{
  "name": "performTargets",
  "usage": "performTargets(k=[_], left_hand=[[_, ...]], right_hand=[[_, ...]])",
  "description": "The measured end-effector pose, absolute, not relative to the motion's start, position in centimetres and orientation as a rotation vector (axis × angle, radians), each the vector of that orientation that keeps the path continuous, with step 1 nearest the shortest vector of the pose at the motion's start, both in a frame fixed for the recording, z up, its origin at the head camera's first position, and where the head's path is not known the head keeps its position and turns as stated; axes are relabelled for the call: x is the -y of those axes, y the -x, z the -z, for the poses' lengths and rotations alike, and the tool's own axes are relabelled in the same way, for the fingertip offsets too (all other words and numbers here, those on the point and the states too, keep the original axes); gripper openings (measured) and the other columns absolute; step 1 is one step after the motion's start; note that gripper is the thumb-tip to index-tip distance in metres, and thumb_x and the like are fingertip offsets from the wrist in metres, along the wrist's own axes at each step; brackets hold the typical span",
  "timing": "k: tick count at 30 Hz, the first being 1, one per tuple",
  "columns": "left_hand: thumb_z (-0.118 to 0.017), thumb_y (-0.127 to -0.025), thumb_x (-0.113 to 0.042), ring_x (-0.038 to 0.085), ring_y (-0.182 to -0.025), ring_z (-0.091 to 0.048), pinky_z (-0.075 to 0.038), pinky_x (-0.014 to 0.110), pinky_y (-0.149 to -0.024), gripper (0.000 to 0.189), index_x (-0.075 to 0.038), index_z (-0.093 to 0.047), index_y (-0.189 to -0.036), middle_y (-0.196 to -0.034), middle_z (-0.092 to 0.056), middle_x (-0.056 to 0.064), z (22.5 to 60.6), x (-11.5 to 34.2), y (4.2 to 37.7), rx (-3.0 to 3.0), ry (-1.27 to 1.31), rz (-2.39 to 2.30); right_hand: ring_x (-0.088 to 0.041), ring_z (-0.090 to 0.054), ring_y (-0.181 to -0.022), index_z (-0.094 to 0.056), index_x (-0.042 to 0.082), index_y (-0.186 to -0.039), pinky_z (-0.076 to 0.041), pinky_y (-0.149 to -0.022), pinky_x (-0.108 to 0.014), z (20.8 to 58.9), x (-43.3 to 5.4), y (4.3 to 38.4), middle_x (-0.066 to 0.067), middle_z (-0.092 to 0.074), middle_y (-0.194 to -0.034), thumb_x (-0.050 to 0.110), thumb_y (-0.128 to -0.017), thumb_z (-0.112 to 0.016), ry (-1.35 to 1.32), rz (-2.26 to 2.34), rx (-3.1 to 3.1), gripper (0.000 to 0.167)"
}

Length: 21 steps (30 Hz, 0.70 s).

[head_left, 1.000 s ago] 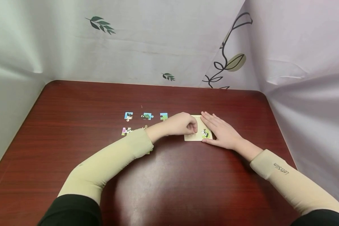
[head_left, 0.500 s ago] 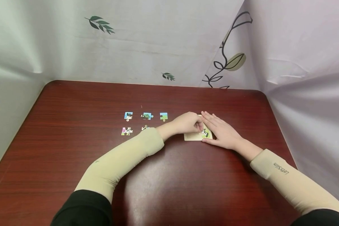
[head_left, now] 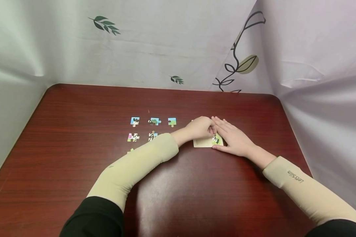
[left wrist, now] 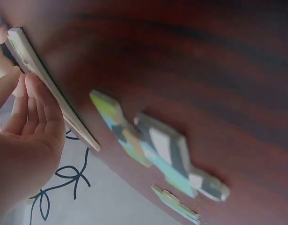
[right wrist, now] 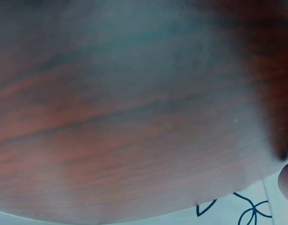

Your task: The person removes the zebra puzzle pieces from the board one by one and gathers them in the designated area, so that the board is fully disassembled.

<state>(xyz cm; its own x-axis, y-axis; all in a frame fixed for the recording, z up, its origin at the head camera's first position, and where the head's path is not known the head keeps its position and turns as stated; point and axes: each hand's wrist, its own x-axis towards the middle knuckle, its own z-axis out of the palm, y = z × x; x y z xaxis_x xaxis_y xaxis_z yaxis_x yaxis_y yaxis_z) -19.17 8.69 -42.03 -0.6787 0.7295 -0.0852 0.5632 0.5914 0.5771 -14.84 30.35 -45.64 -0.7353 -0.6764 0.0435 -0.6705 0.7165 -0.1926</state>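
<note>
In the head view, a pale wooden puzzle tray (head_left: pixel 202 143) lies right of centre, with a panda puzzle piece (head_left: pixel 216 140) in its near right corner. My left hand (head_left: pixel 199 127) reaches over the tray with curled fingers. Its thumb and index fingertips are close together beside the panda piece, and nothing shows between them. The left wrist view has the tray (left wrist: pixel 76 123) edge-on, right behind the left hand's fingertips. My right hand (head_left: pixel 233 140) lies flat along the tray's right side, fingers straight, thumb at the near corner. Only a fingertip (right wrist: pixel 287 185) shows in the right wrist view.
Left of the tray, puzzle pieces lie in rows on the brown table (head_left: pixel 86 131), among them a blue-green piece (head_left: pixel 172 121) and a zebra-striped piece (left wrist: pixel 169 150). My left sleeve (head_left: pixel 142 161) covers part of the rows. White patterned cloth (head_left: pixel 154 49) hangs around the table.
My left hand has moved right across the tray, from its left half to beside the panda piece. More of the pieces show left of the sleeve. The right hand has stayed in place.
</note>
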Motion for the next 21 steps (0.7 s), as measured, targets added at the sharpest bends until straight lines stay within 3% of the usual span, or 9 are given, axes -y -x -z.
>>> performTargets(k=[15, 21], left_hand=[[-0.080, -0.091, -0.011, 0.009, -0.087, -0.065, -0.050, 0.021, -0.080, 0.012, -0.011, -0.079, -0.103, -0.094, -0.075, -0.001, 42.15, -9.23, 18.87, -2.513, -0.976, -0.720], [-0.081, -0.091, -0.013, 0.010, -0.088, -0.065, -0.050, 0.023, -0.083, 0.013, -0.011, -0.078, -0.103, -0.094, -0.073, -0.002, 42.19, -9.34, 18.71, -2.532, -0.992, -0.673]], right_hand=[[-0.034, -0.025, -0.164, -0.033, 0.001, -0.164, -0.023, -0.133, -0.052, 45.49, -30.35, 14.69, -0.016, -0.025, -0.176, 0.053, -0.094, -0.072, 1.132, 0.315, -2.878, 0.096], [-0.035, -0.026, -0.163, -0.052, 0.001, -0.150, -0.024, -0.133, -0.052, 45.48, -30.23, 14.78, -0.018, -0.027, -0.175, 0.052, -0.095, -0.072, 1.131, 0.323, -2.874, 0.078]])
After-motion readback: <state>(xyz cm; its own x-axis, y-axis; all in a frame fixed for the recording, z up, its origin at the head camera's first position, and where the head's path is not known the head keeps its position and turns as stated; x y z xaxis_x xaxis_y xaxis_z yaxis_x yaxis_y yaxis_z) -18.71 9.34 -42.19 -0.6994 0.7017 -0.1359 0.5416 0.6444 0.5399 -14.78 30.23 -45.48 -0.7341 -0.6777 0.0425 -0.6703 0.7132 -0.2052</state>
